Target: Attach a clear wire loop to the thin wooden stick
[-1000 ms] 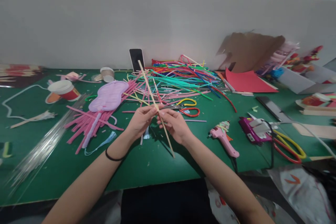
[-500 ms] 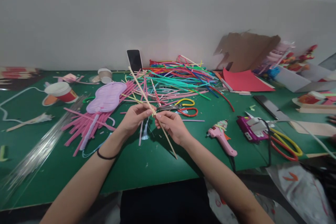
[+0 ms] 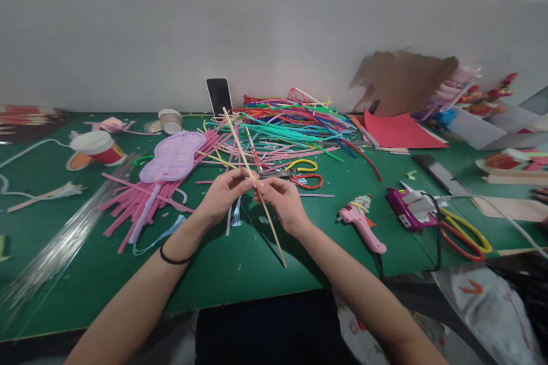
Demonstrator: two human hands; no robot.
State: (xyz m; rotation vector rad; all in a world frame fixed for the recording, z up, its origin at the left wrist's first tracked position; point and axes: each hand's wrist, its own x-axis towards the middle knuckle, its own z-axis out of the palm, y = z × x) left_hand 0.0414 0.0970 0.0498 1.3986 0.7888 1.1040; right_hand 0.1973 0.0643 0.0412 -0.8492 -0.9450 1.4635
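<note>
Stick [image 3: 240, 145] swung steeper, inside table edge [image 3: 240, 299].

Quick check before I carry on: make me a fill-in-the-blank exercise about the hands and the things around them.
1. The left hand and right hand pinch the thin pale wooden stick near its ____.
2. A thin black band circles the ____ wrist.
3. The handles of the metal-bladed scissors just beyond the right hand are yellow and ____.
4. The pink plastic glue gun lies to the ____ of both hands.

Missing words: middle; left; red; right.
</note>
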